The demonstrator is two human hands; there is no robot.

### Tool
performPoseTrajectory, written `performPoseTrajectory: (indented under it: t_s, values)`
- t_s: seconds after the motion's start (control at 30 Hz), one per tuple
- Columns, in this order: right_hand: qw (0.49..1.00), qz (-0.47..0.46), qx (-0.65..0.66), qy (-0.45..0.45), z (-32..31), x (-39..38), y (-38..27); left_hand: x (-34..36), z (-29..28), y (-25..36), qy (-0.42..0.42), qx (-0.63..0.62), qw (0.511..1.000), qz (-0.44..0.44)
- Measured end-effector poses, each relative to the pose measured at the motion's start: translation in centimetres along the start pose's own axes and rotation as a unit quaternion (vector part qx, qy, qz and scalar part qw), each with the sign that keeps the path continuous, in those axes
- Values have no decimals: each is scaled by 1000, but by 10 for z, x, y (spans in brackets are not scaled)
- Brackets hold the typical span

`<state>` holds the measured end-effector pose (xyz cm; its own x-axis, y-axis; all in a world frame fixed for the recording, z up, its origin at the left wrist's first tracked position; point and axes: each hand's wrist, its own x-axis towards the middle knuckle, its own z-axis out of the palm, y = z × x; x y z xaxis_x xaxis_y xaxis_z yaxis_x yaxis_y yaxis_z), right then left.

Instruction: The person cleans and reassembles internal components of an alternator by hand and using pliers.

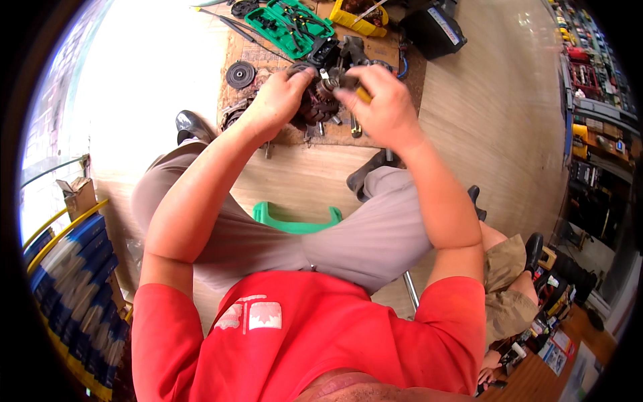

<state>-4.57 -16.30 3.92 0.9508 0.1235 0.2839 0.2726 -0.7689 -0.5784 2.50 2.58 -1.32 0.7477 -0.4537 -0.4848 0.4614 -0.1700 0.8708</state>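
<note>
My left hand (284, 97) is closed on the left side of a dark, greasy machine part (320, 110) with a toothed or ribbed round body. Close to its right side, my right hand (385, 104) has its fingers curled around a tool with a yellow handle (364, 94). Motion blurs the fingertips, and the tool's working end cannot be made out. Both hands are over a brown cardboard sheet (268, 59) on the floor. A round dark disc (240, 74) lies left of my left hand. Below my right hand is a yellow-and-black tool (355, 126).
Beyond the hands stand a green tool case (295, 47), a yellow bin (368, 28) and a black battery-like box (432, 32). A green stool (295, 226) shows between my legs. Another person's leg (512, 295) is at the right. Blue boxes (74, 268) fill a left rack.
</note>
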Motion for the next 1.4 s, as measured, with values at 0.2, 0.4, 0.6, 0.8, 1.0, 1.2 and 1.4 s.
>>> performPoseTrajectory:
  t_s: [0.2, 0.4, 0.6, 0.8, 1.0, 1.2, 1.4]
  values:
    - [948, 311, -57, -22, 18, 11, 120, -6, -9, 33, 74, -193, 978, -16]
    - [827, 445, -127, -320, 92, -65, 221, -2, -26, 39, 41, -339, 939, 38]
    - [803, 455, -148, -354, 146, -92, 235, -4, -40, 27, 25, -372, 926, 60]
    - [839, 444, -185, -254, 141, -87, 239, -9, -34, 30, -12, -449, 891, 73]
    - [928, 362, -35, -75, 108, -19, 211, -13, -24, 30, -47, -476, 875, 74]
    - [923, 271, 272, -18, 11, 38, 56, -21, -6, 38, -75, -473, 876, 61]
    - [965, 157, 190, 93, -5, 3, -31, -17, 8, 31, -114, -449, 883, 75]
